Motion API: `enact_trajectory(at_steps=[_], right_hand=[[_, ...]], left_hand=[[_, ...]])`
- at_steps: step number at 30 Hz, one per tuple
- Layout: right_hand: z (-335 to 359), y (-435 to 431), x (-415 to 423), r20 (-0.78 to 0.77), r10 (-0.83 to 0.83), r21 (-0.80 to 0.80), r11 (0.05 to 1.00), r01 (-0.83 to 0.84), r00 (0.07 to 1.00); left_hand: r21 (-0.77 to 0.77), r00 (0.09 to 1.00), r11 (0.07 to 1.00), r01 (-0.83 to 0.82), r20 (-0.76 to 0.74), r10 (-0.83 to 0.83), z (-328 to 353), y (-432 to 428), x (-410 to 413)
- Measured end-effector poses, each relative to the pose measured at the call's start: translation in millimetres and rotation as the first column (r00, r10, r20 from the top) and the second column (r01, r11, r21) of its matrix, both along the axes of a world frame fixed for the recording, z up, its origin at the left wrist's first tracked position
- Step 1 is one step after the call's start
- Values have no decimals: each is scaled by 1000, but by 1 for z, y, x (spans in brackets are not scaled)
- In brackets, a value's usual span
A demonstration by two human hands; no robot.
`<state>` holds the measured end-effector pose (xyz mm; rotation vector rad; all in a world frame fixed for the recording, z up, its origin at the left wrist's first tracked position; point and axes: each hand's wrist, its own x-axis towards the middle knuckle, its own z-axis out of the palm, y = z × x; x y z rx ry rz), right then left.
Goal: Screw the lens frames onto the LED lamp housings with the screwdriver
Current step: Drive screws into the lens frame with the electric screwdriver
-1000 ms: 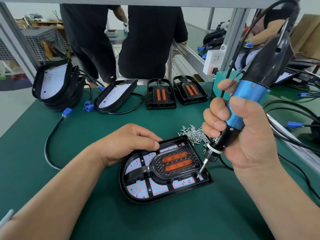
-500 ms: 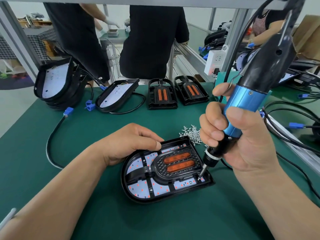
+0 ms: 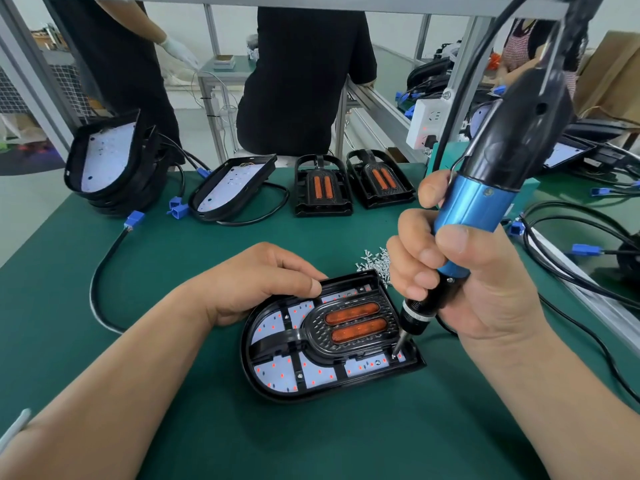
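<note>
- The right hand [image 3: 460, 271] clenches the blue-and-black electric screwdriver [image 3: 485, 209], which is tilted, with its bit tip pressed into the near right corner of the lens frame [image 3: 346, 327].
- The lens frame sits inside the black LED lamp housing [image 3: 263, 386], which lies flat on the green mat [image 3: 173, 427].
- The left hand [image 3: 256, 282] holds the housing's far rim with curled fingers and thumb.
- Loose screws [image 3: 375, 261] are piled just behind the housing, beside the right hand.
- Two spare lens frames [image 3: 322, 188] lie at the mat's far edge.

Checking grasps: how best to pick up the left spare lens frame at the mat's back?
Probably pinch the lens frame by its arched far bar, from above: it lies flat, that bar has an open gap beside it, and another frame crowds its right.
</note>
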<state>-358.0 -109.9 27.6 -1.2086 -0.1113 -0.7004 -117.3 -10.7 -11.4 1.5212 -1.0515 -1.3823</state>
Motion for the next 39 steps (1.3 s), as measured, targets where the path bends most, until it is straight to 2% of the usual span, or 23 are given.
enact_trajectory(at_steps=[8, 17, 23, 26, 29, 33, 39], right_hand=[[-6, -4, 0, 29, 22, -9, 1000, -22, 999], [-7, -11, 2, 35, -214, 83, 974, 210, 976], [1, -25, -6, -50, -403, 117, 906, 406, 914], [4, -44, -21, -136, -503, 131, 845, 519, 853], [8, -63, -41, -245, -571, 52, 799, 599, 783], [9, -84, -67, -369, -739, -281, 667, 690, 564], [-12, -97, -64, -510, -795, -568, 599, 564, 330]], left_hand=[[-36, 999, 999, 16, 43, -15, 0, 0, 0], [-41, 993, 999, 19, 121, -14, 0, 2, -1], [-46, 989, 998, 51, 142, -44, 1, 1, 1], [-50, 990, 997, 57, 128, -51, -1, 1, 2], [-55, 992, 997, 59, 111, -53, -2, 0, 3], [-60, 992, 996, 66, 113, -59, -3, 0, 3], [-68, 993, 996, 49, 111, -42, -4, -1, 4]])
